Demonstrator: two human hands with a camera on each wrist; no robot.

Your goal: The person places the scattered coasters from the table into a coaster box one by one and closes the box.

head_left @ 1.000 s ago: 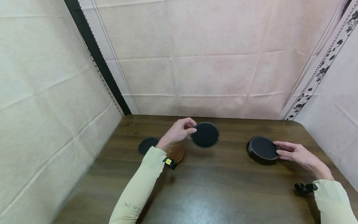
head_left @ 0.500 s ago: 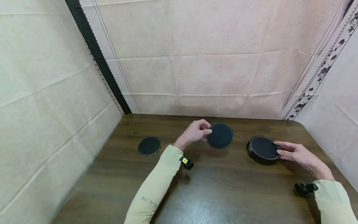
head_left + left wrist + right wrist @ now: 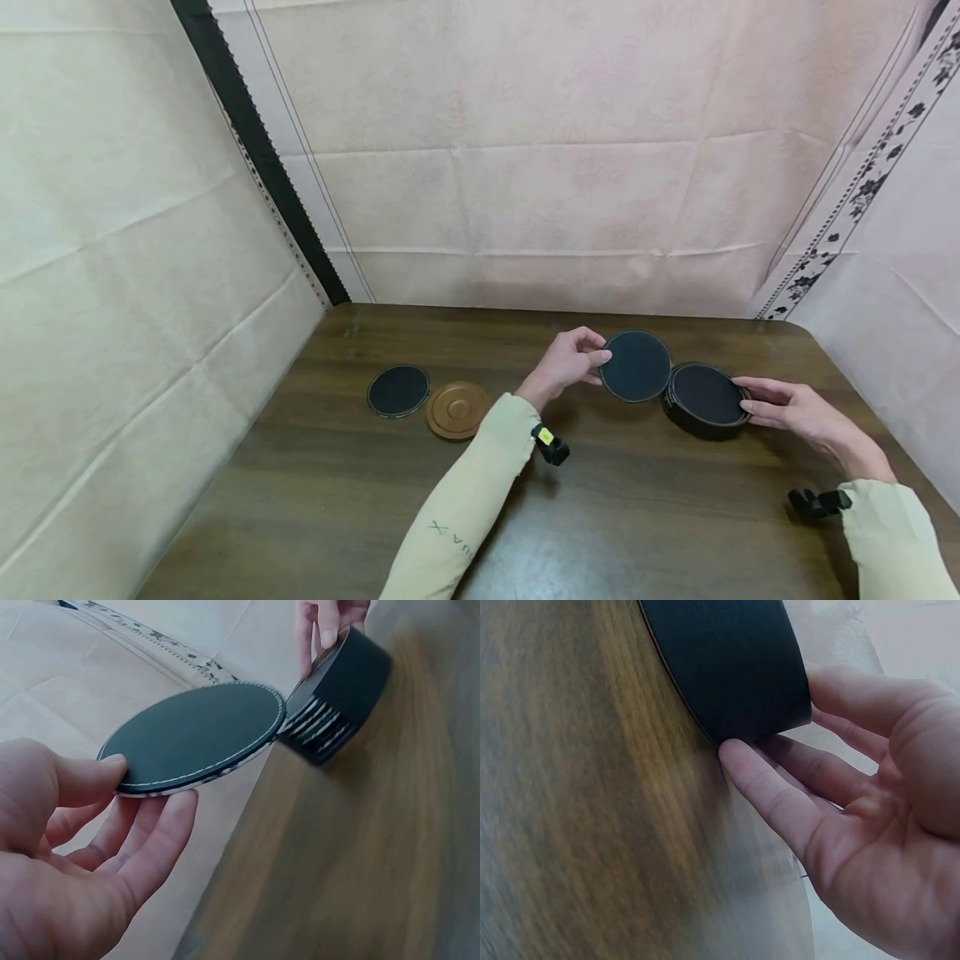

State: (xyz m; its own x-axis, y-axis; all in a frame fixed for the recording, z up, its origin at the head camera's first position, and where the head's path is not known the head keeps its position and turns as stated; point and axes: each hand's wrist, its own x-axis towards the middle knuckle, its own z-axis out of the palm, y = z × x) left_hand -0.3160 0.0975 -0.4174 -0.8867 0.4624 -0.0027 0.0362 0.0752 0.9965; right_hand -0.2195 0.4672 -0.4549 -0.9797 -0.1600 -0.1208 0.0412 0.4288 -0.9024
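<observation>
My left hand pinches a round black coaster by its left edge, thumb on top and fingers beneath. Pale stitching runs round the coaster's rim in the left wrist view. The coaster is raised above the table and tilted, its right edge close beside a round black coaster holder; whether they touch I cannot tell. Stacked coasters show through a gap in the holder's wall. My right hand holds the holder at its right side, with thumb and fingers against the wall.
Another black coaster lies flat on the wooden table at the left. Beside it is a brown wooden disc with ring grooves, partly near my left sleeve. Pale cloth hangs behind the table.
My left hand has carried the coaster rightward, up beside the holder. The wooden disc, covered by the left arm before, now shows. My right hand and the holder have stayed in place.
</observation>
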